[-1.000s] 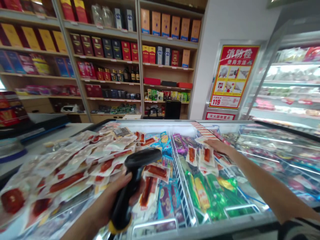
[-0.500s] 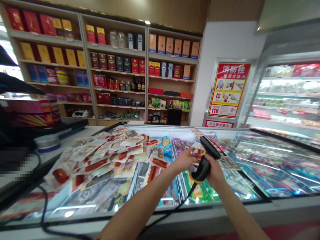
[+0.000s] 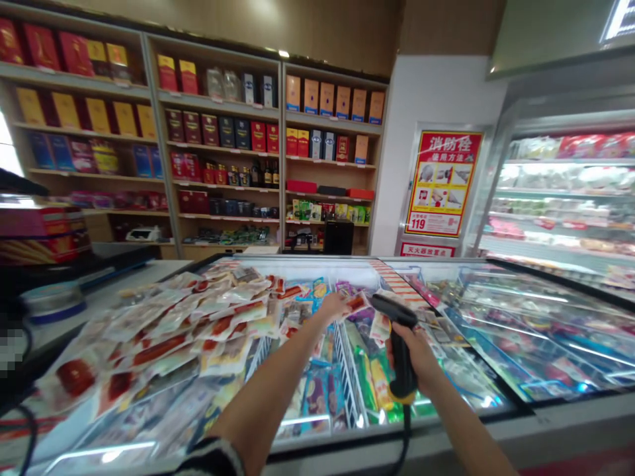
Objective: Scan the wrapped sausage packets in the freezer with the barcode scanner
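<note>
Scanner, black with a yellow band near its lower end, is upright in the right hand, right of the frame's centre. The palm lies along the right side of the handle and the fingers close round it. The scanner's head sits above this hand, to the right of the left hand and apart from it. The head's long axis slopes gently down from left to right, its free end aimed left towards a small packet; the handle's long axis runs nearly straight down. From its base a dark cord drops to the bottom edge.

The left hand pinches the packet, clear-edged with a red-brown piece inside, at its left end; the exact fingertip contact is blurred. The packet's long axis runs roughly left to right, rising slightly to the right.

Below both hands, green packs lie in the freezer, right of a white wire divider. A broad heap of sealed packets spreads across the left half. Beyond it, at the left, a round container rests on the counter. Shelves of boxes fill the upper left, and a red poster hangs upper right.
</note>
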{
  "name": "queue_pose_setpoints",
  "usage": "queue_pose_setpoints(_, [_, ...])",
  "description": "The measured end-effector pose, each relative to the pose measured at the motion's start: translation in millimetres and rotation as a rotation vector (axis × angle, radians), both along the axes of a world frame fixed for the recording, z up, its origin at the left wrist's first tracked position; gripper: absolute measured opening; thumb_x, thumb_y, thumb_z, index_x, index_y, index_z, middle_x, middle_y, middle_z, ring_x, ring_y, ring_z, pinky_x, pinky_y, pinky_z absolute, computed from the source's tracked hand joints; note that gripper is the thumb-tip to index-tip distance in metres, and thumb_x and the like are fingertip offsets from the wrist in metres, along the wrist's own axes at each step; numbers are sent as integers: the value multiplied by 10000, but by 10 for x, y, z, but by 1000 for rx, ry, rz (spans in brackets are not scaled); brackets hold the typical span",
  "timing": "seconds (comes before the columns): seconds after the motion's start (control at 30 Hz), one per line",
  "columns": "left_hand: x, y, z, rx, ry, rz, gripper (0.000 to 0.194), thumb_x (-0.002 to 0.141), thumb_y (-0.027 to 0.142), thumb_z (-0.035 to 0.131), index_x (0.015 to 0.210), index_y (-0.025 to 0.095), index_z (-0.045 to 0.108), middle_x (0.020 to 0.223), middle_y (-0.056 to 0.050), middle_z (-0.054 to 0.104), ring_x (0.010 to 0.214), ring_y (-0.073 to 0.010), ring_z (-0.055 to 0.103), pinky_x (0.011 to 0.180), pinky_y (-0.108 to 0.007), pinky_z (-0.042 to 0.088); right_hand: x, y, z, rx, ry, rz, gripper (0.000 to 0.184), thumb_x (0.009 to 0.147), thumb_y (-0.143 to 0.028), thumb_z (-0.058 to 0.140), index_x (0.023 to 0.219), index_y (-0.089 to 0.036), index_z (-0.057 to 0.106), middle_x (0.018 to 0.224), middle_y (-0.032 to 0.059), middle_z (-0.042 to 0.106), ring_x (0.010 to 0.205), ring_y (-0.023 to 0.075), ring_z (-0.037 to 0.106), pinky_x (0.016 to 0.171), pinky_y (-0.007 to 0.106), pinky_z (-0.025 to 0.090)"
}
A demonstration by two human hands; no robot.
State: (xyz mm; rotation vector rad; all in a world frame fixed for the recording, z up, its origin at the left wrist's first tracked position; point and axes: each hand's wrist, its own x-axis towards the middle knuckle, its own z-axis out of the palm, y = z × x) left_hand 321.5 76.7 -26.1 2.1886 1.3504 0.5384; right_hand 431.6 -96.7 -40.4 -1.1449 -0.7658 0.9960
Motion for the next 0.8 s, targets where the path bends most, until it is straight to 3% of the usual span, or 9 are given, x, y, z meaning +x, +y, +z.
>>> queue_pose_setpoints(0.2, [-981,-44,321,123,38,-13,256,606,239,549,823,139,640,641,-19,593,633,-161,550,530,-219,355,-463,30,174,9,-26,103,295,687,-451,529,650,-159,506,447,-28,524,339,85,461,315,191,366])
queue_pose_setpoints(0.33, [-1392,-125,437,208,120,-5,294,582,227,557,850,147,647,707,-52,622,696,-187,562,572,-233,375,-735,-21,256,-13,-29,171,304,694,-460,511,661,-158,512,449,-26,524,342,84,461,314,190,367])
queue_pose_setpoints(0.47, [-1566,-178,475,271,213,-15,286,591,246,556,847,157,649,778,-75,640,776,-208,573,633,-245,402,-951,-102,325,-11,-75,199,306,697,-458,502,632,-159,496,429,-26,510,331,81,452,308,187,359])
queue_pose_setpoints(0.6, [-1582,-200,445,316,287,-30,282,608,250,563,870,180,638,838,-66,648,824,-205,574,689,-271,419,-1068,-130,356,-33,-106,188,300,692,-455,508,660,-157,501,428,-27,507,330,88,454,309,195,362])
queue_pose_setpoints(0.8, [-1547,-125,292,351,363,29,240,643,188,529,857,137,625,890,-125,632,881,-232,570,734,-307,426,-858,-26,325,-47,-163,54,308,673,-464,521,622,-162,483,441,-19,520,335,89,456,309,198,361])
